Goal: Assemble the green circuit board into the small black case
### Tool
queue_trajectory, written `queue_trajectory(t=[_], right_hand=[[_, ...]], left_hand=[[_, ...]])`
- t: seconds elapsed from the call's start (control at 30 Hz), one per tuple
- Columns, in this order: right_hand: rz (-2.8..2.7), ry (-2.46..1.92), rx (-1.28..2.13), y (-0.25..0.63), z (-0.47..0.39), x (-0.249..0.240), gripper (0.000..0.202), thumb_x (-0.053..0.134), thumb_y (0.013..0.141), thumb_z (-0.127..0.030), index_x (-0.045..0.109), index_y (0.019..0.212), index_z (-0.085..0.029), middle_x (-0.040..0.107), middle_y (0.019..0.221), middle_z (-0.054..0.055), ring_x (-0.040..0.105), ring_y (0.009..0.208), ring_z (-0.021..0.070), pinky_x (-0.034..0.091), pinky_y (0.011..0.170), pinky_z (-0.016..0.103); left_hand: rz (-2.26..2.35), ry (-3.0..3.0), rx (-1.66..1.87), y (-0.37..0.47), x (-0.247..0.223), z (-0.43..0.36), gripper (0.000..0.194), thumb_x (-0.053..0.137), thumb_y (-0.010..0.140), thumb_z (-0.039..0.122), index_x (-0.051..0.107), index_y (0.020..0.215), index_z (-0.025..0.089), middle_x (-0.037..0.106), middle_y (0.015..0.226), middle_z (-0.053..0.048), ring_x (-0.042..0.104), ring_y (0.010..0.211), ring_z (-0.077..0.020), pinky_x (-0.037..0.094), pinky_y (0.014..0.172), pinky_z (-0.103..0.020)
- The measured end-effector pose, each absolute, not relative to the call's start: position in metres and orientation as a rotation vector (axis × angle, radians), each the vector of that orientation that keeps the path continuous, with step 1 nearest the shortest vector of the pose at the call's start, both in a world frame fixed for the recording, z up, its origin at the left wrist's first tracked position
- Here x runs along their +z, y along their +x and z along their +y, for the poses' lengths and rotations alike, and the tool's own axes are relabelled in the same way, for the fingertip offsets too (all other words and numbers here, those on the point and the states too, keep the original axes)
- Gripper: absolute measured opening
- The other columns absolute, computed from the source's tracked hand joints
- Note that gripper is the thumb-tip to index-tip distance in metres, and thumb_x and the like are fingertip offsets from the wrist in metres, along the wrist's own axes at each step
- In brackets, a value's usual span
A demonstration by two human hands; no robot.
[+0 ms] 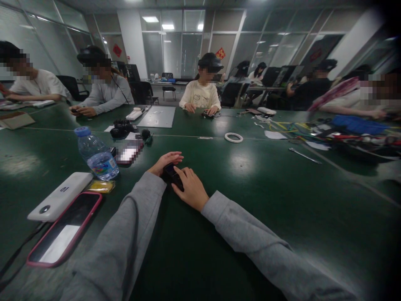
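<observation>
While a small black device (pixel 174 177) is grasped by the right hand (pixel 192 189), with the fingers laid over its side and the thumb placed at its near end, its far end is flanked by the left hand (pixel 166 161). The left fingers are extended past the device; whether it is also gripped by them cannot be told, since the thumb is hidden. The device is held low over the table (pixel 282 188), directly in front of the wearer, between two gray sleeves (pixel 144 200); whether the tabletop is touched by it cannot be made out.

To the left, a bottle (pixel 98 156) with a blue cap is seen, partly filled with clear liquid. Near its base a yellow packet (pixel 102 186) is placed, and beside that a white device (pixel 64 194) is laid next to a phone (pixel 67 228) in a pink-red case. Farther off, a second phone (pixel 129 151) and some black gear (pixel 122 128) are set down.

Beyond the hands, a white ring (pixel 234 141) is laid flat. To the right, a wrench (pixel 304 156) is placed near a heap of tangled cables (pixel 294 127). The opposite side is occupied by a seated person (pixel 200 95), by whom a headset (pixel 210 62) is worn.
</observation>
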State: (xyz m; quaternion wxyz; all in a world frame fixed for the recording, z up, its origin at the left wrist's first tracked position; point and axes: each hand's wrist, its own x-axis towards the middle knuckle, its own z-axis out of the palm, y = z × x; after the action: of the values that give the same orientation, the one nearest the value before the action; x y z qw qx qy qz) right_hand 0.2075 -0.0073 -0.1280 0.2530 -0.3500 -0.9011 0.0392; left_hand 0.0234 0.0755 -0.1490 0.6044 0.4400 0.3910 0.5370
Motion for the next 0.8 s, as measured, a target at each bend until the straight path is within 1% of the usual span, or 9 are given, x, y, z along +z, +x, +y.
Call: queue_trajectory(t=[0.07,0.2,0.4,0.53,0.6,0.67,0.73,0.8], right_hand=[[-2.460,-0.953,0.091,0.207,-0.007,-0.129,0.053,0.050,0.088,-0.036,0.038,0.136,-0.017,0.050,0.108,0.012,0.048,0.098,0.0249,0.045,0.085,0.039],[-2.453,-1.024,0.024,0.214,0.010,-0.133,0.052,0.050,0.089,-0.034,0.038,0.137,-0.019,0.051,0.107,0.011,0.050,0.096,0.0243,0.045,0.083,0.037],[-2.202,-1.354,-0.114,0.249,0.063,-0.145,0.050,0.048,0.089,-0.035,0.040,0.135,-0.016,0.052,0.105,0.013,0.052,0.095,0.0262,0.045,0.080,0.038],[-2.126,-1.408,-0.130,0.261,0.074,-0.148,0.051,0.047,0.088,-0.036,0.040,0.135,-0.015,0.052,0.106,0.015,0.053,0.094,0.0274,0.046,0.079,0.039],[-2.157,-1.360,-0.089,0.261,0.072,-0.147,0.053,0.047,0.089,-0.036,0.039,0.136,-0.014,0.052,0.107,0.015,0.053,0.096,0.0275,0.047,0.081,0.040],[-2.218,-1.265,-0.004,0.259,0.067,-0.146,0.055,0.048,0.090,-0.037,0.036,0.139,-0.015,0.053,0.110,0.014,0.054,0.097,0.0266,0.047,0.083,0.040],[-2.304,-1.121,0.125,0.257,0.064,-0.144,0.057,0.048,0.090,-0.040,0.034,0.141,-0.020,0.054,0.113,0.012,0.054,0.100,0.0249,0.047,0.086,0.040],[-2.368,-0.971,0.278,0.257,0.063,-0.143,0.056,0.049,0.091,-0.045,0.035,0.141,-0.024,0.055,0.115,0.009,0.054,0.104,0.0234,0.045,0.090,0.040]], left_hand=[[0.911,1.019,1.251,0.025,-0.148,0.073,0.045,0.075,0.069,0.033,0.064,0.107,0.014,0.068,0.104,-0.011,0.065,0.091,-0.0178,0.043,0.087,-0.031],[0.889,0.969,1.326,0.026,-0.145,0.069,0.038,0.071,0.073,0.033,0.064,0.105,0.014,0.069,0.101,-0.010,0.064,0.091,-0.0174,0.044,0.087,-0.031],[0.919,0.965,1.364,0.025,-0.150,0.070,0.033,0.071,0.074,0.026,0.065,0.105,0.016,0.066,0.109,-0.009,0.062,0.098,-0.0155,0.042,0.093,-0.032],[0.953,1.022,1.345,0.024,-0.153,0.072,0.033,0.070,0.075,0.026,0.064,0.106,0.016,0.065,0.111,-0.010,0.061,0.100,-0.0163,0.042,0.094,-0.033],[0.980,1.052,1.326,0.026,-0.152,0.073,0.032,0.069,0.075,0.026,0.064,0.106,0.016,0.065,0.111,-0.010,0.061,0.100,-0.0167,0.041,0.095,-0.034],[1.028,1.096,1.307,0.030,-0.151,0.073,0.031,0.069,0.075,0.027,0.065,0.104,0.016,0.065,0.110,-0.010,0.061,0.100,-0.0169,0.041,0.096,-0.035],[1.082,1.174,1.297,0.036,-0.150,0.073,0.031,0.070,0.074,0.027,0.065,0.102,0.016,0.066,0.107,-0.009,0.060,0.100,-0.0175,0.040,0.097,-0.036],[1.126,1.272,1.287,0.042,-0.150,0.072,0.032,0.072,0.072,0.029,0.065,0.101,0.016,0.066,0.105,-0.008,0.059,0.100,-0.0188,0.039,0.097,-0.036]])
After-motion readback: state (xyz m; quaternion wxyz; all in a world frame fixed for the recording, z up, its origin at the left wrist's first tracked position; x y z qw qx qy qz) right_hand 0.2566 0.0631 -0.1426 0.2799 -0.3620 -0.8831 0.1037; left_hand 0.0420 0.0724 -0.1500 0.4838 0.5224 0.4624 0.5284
